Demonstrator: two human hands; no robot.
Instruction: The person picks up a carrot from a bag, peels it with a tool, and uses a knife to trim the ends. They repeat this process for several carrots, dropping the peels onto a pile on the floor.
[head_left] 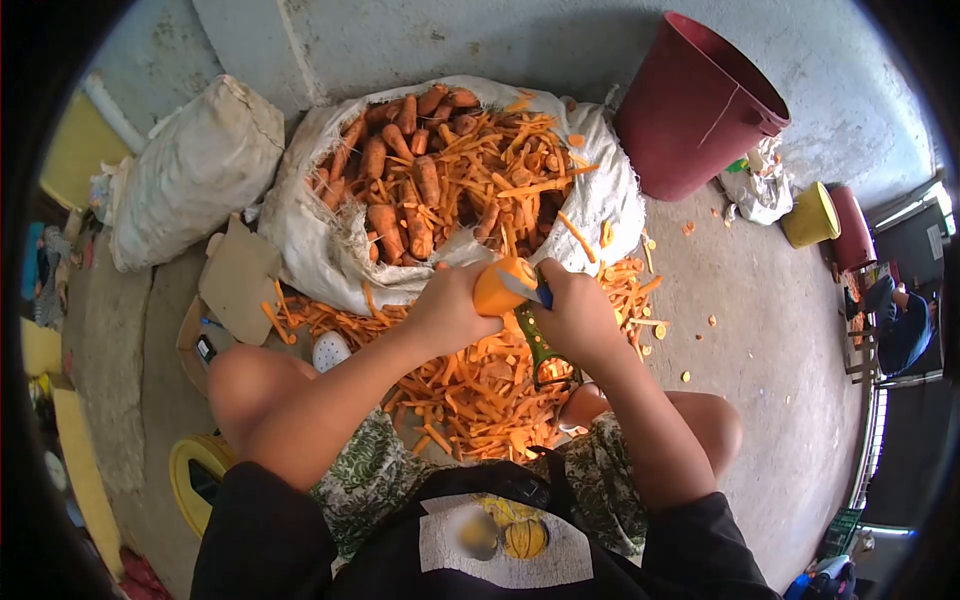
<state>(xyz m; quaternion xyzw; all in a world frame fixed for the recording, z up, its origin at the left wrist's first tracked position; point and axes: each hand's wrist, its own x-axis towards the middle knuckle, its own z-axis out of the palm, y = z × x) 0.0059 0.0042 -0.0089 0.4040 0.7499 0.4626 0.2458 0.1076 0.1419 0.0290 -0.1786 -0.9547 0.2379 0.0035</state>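
My left hand (458, 305) is closed around a thick peeled carrot (497, 287), held up over a pile of carrot peelings (480, 390) on the floor between my legs. In my right hand (575, 312) is a knife (544, 294) with a blue handle, its blade lying against the carrot's right side. Below the right hand, a green piece with holes (540, 350) shows among the peelings. Just beyond both hands lies an open white sack (325, 235), with unpeeled carrots (385, 175) on its left and strips of peel on its right.
A full white sack (200, 170) leans at the left wall. At the back right stands a tall maroon bin (690, 115), with a yellow bucket (810, 217) farther right. A cardboard box (240, 280) and a yellow tub (185, 480) are on my left. Another person (903, 325) sits far right.
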